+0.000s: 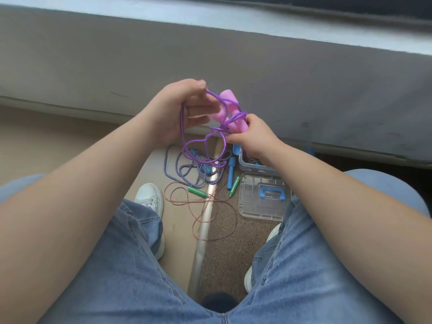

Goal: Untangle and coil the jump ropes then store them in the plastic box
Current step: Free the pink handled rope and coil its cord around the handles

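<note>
Both hands grip purple rope (187, 141) — pink handles (230, 106) bundled.

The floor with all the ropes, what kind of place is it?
Probably a room at home, though that's a guess. Ropes lie where a pale floor meets speckled flooring at a metal strip, below a grey ledge.
</note>
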Motion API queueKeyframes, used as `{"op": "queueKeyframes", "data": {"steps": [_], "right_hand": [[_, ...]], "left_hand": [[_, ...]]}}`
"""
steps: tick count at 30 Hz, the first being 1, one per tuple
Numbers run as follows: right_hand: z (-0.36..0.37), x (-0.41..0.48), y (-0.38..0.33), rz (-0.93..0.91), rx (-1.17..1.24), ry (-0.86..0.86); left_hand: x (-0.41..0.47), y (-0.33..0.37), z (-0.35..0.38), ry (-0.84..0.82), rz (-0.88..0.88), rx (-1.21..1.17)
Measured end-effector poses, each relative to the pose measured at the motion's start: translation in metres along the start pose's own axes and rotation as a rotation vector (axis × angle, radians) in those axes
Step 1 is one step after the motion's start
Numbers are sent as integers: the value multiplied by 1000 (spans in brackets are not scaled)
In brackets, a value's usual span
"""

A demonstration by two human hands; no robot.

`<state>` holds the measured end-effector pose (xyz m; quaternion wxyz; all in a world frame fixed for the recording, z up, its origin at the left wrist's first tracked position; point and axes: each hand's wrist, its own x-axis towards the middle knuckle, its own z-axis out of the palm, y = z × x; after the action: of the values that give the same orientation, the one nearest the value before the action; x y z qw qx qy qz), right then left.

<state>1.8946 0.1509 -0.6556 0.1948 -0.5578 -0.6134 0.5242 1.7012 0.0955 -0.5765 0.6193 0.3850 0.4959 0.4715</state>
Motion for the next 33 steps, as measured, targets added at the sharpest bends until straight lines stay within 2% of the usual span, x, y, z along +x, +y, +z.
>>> {"op": "queueKeyframes", "data": {"steps": [2,4,6,8,10,15,20,23,26,28,30,33], "right_hand": [[-2,1,-3,18,161,26],[-6,2,-6,25,339,18],[-9,4,-9,17,442,7],[-9,2,-13,5,507,-36],[-6,0,-14,-15,519,-97],[-1,-7,-15,-67,382,-160],[-2,-10,-17,-81,343,-206],[-3,-11,-20,-70,362,-221],[-6,-5,-15,37,294,-150],[-9,-1,-10,141,216,-106],[-11,1,-7,223,181,-116],[-11,-1,-7,299,105,-202]], "left_hand": [[-1,1,-4,-102,-41,181],[-2,-3,-10,-221,-81,617],[-2,-14,-14,-319,-204,1053],[-1,-26,-14,-338,-307,1219],[0,-32,-11,-274,-302,1174],[4,-27,-1,-131,-267,650],[7,-27,5,-51,-321,463],[12,-34,5,45,-266,474],[16,-27,1,359,-178,712],[17,-22,-7,519,-133,656],[17,-22,-13,563,-60,584],[17,-26,-8,512,56,510]]}}
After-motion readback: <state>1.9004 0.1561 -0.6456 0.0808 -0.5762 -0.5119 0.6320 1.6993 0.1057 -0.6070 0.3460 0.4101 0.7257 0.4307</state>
